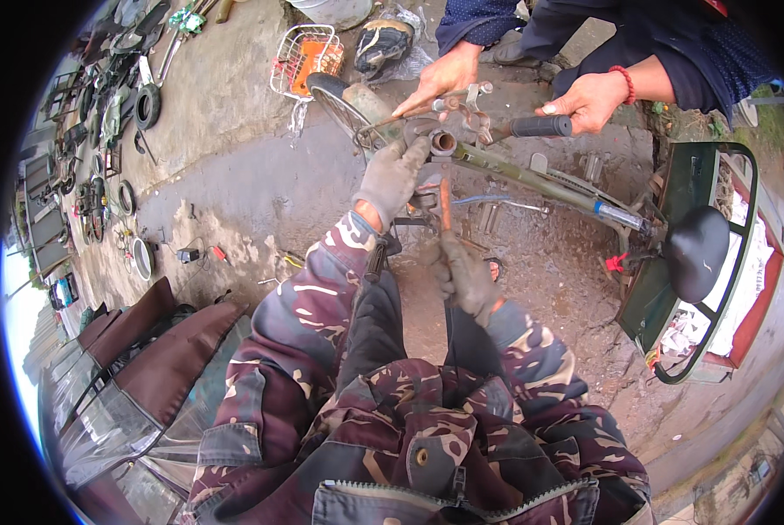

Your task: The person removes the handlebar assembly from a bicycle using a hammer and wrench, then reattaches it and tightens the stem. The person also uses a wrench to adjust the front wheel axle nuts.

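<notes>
So the gloved right hand point(466, 278) is wrapped around the lower end of an orange-brown handle point(445, 206), and the glove covers that end completely. At the other end there's a dull metal lump near the bike, maybe a hammer head, but it's too jumbled in there to be sure. The right forearm comes up from the lower right, knuckles facing up, handle sticking out away from the body.

The gloved left hand point(394, 178) reaches further forward, back of the hand up, fingers pointing at the open-topped head tube point(442, 143). Fingertips blend into the metal, so I can't tell if it's gripping or just resting there. That tube sits just beyond the handle's far end, with the olive bike frame point(532, 181) running off right to a black saddle point(697, 254).

Across from them, a co-worker, head out of frame, has one hand point(589, 101) by the black handlebar grip point(541, 127).
</notes>
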### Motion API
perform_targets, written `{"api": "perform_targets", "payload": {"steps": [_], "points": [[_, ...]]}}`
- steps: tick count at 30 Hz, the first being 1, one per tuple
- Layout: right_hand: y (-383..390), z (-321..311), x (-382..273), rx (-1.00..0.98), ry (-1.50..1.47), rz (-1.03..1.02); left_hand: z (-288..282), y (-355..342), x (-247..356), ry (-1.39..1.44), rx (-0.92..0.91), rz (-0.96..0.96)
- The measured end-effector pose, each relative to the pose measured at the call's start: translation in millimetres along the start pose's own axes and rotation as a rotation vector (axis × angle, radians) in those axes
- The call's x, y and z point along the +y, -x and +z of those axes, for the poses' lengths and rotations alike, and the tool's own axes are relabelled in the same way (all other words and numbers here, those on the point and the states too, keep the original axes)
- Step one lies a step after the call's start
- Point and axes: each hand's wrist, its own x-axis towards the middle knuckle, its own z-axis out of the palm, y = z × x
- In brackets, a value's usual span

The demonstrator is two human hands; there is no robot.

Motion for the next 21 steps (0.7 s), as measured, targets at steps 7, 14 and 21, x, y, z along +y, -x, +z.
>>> {"api": "perform_targets", "payload": {"steps": [7,14,21], "points": [[-15.1,27.3,25.0,-0.099,-0.307,-0.006,-19.9,-11.7,10.1,-0.14,-0.16,0.128],[-11.9,-113.6,-96.2,-0.165,0.654,0.104,77.3,40.5,14.1,0.08,0.484,0.096],[-9.9,-122.9,-94.6,-0.121,0.698,0.02,69.7,34.4,-5.8,0.251,0.37,-0.032]]}}
